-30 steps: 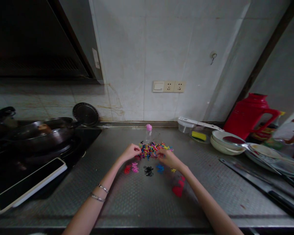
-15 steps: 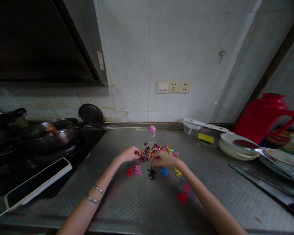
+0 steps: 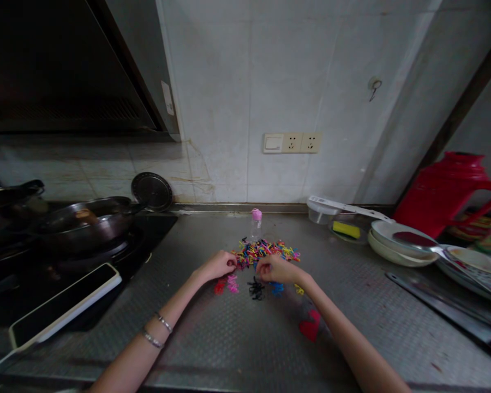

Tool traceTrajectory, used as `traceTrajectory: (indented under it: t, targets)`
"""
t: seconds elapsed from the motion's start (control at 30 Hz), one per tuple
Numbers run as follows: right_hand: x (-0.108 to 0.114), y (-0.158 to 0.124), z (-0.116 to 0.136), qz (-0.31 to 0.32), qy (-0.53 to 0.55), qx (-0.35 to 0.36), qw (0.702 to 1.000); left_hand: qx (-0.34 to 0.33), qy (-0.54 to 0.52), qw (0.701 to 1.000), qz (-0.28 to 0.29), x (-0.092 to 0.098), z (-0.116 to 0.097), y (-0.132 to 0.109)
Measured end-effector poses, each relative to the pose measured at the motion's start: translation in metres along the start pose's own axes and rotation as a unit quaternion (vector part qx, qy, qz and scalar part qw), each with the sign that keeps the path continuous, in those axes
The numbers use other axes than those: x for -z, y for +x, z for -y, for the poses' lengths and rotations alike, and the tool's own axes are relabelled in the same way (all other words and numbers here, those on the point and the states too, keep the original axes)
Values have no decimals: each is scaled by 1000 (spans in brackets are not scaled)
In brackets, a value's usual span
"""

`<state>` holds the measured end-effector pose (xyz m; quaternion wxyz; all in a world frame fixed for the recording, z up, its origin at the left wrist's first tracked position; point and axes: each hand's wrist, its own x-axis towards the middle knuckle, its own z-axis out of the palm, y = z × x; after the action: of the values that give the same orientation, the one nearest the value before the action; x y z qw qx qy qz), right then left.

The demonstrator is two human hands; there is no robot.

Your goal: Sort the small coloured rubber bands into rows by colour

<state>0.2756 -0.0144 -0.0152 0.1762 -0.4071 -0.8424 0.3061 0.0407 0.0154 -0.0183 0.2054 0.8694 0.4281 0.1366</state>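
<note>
A mixed heap of small coloured rubber bands (image 3: pixel 265 249) lies on the metal counter. My left hand (image 3: pixel 221 265) is at the heap's left edge, its fingertips pinched together; anything between them is too small to make out. Over the heap's front edge, my right hand (image 3: pixel 276 268) is also pinched, with a speck of blue by its fingertips. In front lie separate little piles: red bands (image 3: pixel 220 286), pink bands (image 3: pixel 233 283), black bands (image 3: pixel 256 289), blue bands (image 3: pixel 276 289) and yellow bands (image 3: pixel 299 290). The right hand is nearest the black and blue piles.
Behind the heap stands a clear bottle with a pink top (image 3: pixel 256 224). A red heart shape (image 3: pixel 310 326) lies near my right forearm. To the left are a phone (image 3: pixel 65 305) and a pan (image 3: pixel 88 226); to the right, bowls (image 3: pixel 401 248), a knife (image 3: pixel 442 311) and a red jug (image 3: pixel 445 191).
My left hand has lowered slightly toward the red and pink piles. My right hand has shifted a little to the right, still pinched. The view has turned slightly.
</note>
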Motion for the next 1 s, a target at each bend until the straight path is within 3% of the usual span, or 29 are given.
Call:
traceTrajectory:
  t: [0.07,0.27,0.43,0.63,0.77,1.0]
  targets:
    - [-3,-1,2,23,16,1,1000,0,4,1000,-6,-2,1,0]
    - [-12,3,6,13,16,10,1000,-3,-15,1000,0,-2,-2,-1]
    - [-14,4,8,0,5,28,1000,-8,-45,998,49,17,-1,-9]
    - [-9,4,7,-37,-26,29,999,39,-71,991,111,39,15,-21]
    - [-6,4,4,-72,-38,21,996,55,-81,984,147,36,24,-21]
    - [-8,15,13,-87,-93,1,992,52,-112,983,138,32,31,-18]
